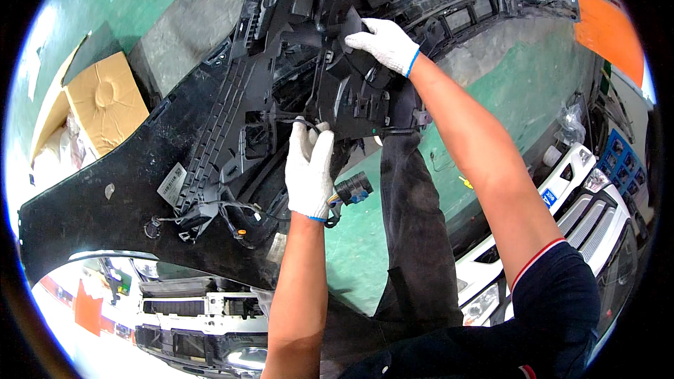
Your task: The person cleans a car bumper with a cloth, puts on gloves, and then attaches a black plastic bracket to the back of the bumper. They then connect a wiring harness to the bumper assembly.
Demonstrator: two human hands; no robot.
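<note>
Both my hands wear white knit gloves with blue cuffs and work on a large black plastic car bumper (133,161), its ribbed inner side facing up. My right hand (385,43) is closed, thumb and fingers pinching a thin dark plastic flap (353,22) near the middle of the bumper. Lower and to the left, my left hand (309,172) has its fingers curled at a black cable (281,118); the glove hides part of the grip. A black multi-pin connector (354,189) with coloured wires hangs beside that wrist. More wiring (235,221) lies along the bumper's lower part.
An opened cardboard box (107,104) stands on the green floor at left. White car front ends show at lower left (186,307) and lower right (590,210). My dark-trousered leg (414,224) is beneath the bumper's right side. An orange panel (609,35) is at upper right.
</note>
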